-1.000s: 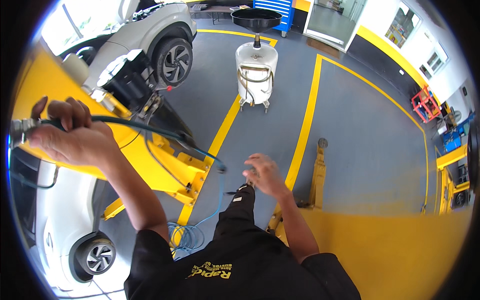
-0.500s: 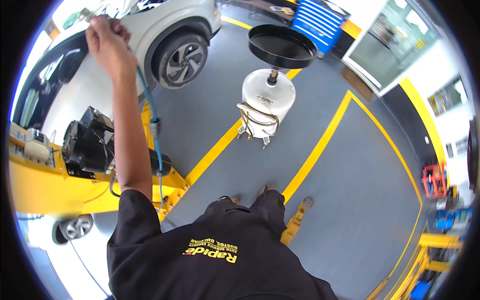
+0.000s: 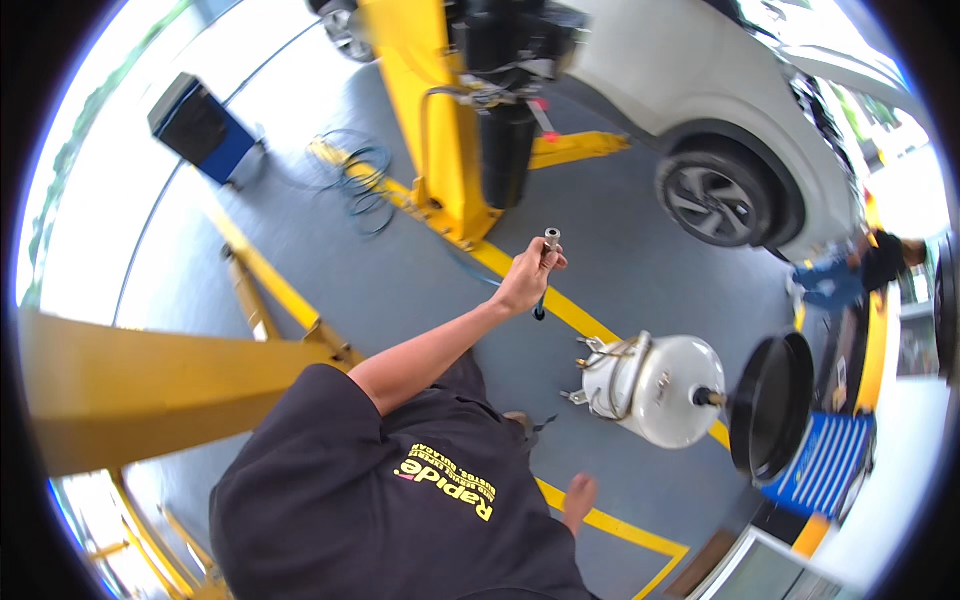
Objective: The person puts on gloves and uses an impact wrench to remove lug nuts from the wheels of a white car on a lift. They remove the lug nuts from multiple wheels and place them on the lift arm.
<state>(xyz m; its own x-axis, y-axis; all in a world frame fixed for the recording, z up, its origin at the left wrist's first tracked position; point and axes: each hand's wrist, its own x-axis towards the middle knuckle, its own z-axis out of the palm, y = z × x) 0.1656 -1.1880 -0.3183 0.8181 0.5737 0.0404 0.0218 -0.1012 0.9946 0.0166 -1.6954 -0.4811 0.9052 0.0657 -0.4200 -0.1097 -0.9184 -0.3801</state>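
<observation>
My left hand (image 3: 527, 282) is out in front of me, its fingers wrapped around an air hose coupler (image 3: 552, 235) whose metal end sticks up past the thumb. A blue air hose (image 3: 478, 274) trails behind that hand toward a loose coil on the floor by the yellow lift post. My right hand (image 3: 579, 499) hangs low beside my dark shirt; it is blurred and its fingers cannot be made out. Right of the left hand stands a white oil drain tank (image 3: 672, 385), with a black round catch pan (image 3: 775, 405) on it.
Beyond the yellow lift post (image 3: 432, 125) is a white car (image 3: 640, 75) with its front wheel (image 3: 715, 200) facing me. Another yellow beam (image 3: 150, 390) is close on my left. A dark-and-blue cabinet (image 3: 205, 130), a blue tool chest (image 3: 825, 465) and a person (image 3: 860, 270) are farther off.
My view has swung left. My left hand, raised by the car earlier, is now lower and more central, still gripping the coupler. My right hand has come into view.
</observation>
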